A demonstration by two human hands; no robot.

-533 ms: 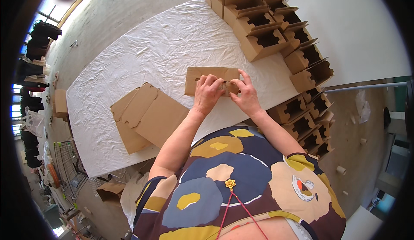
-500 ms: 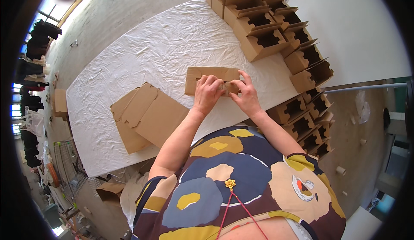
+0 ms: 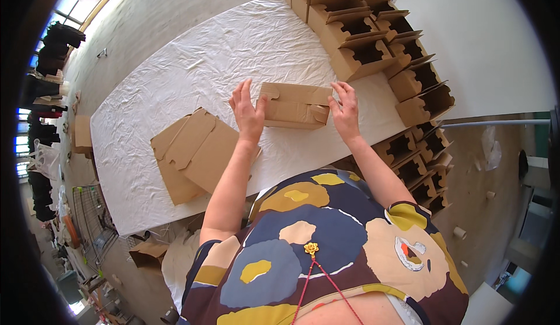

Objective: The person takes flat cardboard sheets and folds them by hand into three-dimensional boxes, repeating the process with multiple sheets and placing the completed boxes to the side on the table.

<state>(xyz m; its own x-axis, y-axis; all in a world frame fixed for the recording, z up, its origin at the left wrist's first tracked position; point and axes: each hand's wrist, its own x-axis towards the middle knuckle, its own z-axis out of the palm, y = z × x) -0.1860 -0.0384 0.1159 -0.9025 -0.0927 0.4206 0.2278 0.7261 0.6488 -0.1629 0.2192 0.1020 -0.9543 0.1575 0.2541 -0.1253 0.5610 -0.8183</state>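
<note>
A brown cardboard box (image 3: 294, 103) lies on the white-covered table in front of me, its interlocking flaps folded together on the upper face. My left hand (image 3: 249, 114) is open beside the box's left end, thumb against the edge and fingers stretched away. At the other end my right hand (image 3: 345, 110) is also open, with its thumb close to the box's corner; whether it touches cannot be made out. Flat unfolded cardboard pieces (image 3: 213, 147) lie overlapping to the left, close to my left forearm.
Rows of open-topped cardboard boxes (image 3: 364, 53) stand along the table's right side, with more open boxes (image 3: 411, 170) lower down. Wrinkled white cloth covers the table (image 3: 192, 71). A wire rack (image 3: 90, 214) stands at the left, and a white panel (image 3: 478, 45) at the far right.
Both hands have moved apart from the flaps in the middle to the box's two ends, and their fingers have spread. The flaps, covered before, now show folded together.
</note>
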